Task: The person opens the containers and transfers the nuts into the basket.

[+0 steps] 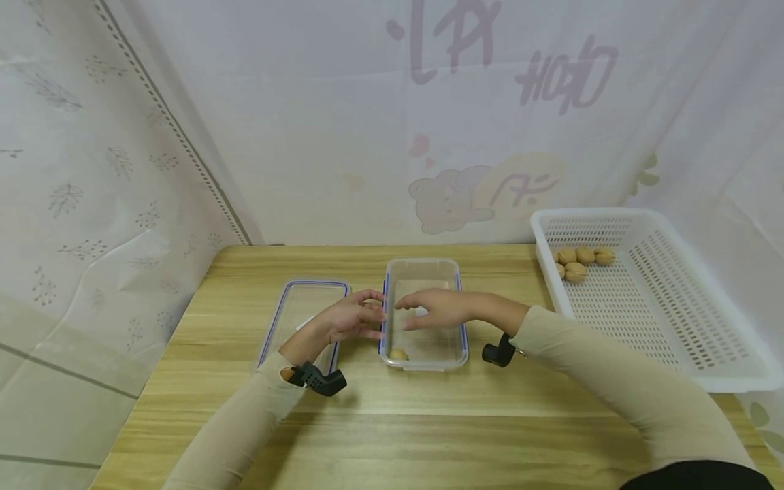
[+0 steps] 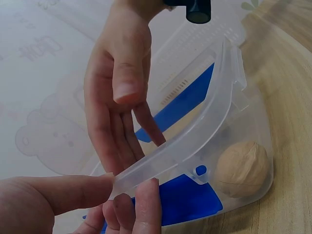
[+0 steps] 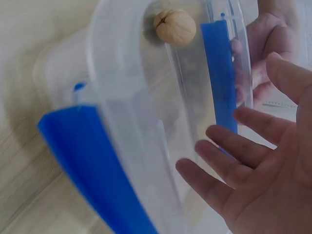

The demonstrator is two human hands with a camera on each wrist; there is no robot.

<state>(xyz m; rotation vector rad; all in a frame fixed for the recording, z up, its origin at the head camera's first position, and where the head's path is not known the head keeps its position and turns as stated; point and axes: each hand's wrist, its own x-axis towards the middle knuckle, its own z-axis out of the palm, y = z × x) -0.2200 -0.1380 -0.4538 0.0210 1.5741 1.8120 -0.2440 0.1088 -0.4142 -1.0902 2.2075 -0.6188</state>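
Observation:
A clear plastic food box (image 1: 429, 365) with blue side latches stands uncovered on the table. One walnut (image 1: 399, 354) lies in its near left corner, also visible as a walnut (image 2: 242, 169) in the left wrist view. My left hand (image 1: 352, 316) is at the box's left side, its fingertips touching the rim and wall by a blue latch (image 2: 187, 197). Over the box's inside hovers my right hand (image 1: 437, 307), fingers extended and apart, holding nothing. Left of the box, partly behind my left hand and wrist, lies the clear lid (image 1: 294, 306) with a blue seal.
A white perforated basket (image 1: 554, 286) stands at the right, with several walnuts (image 1: 576, 272) gathered in its far left corner. Wooden tabletop (image 1: 392, 435) extends in front of the box. A printed curtain (image 1: 343, 136) hangs behind the table.

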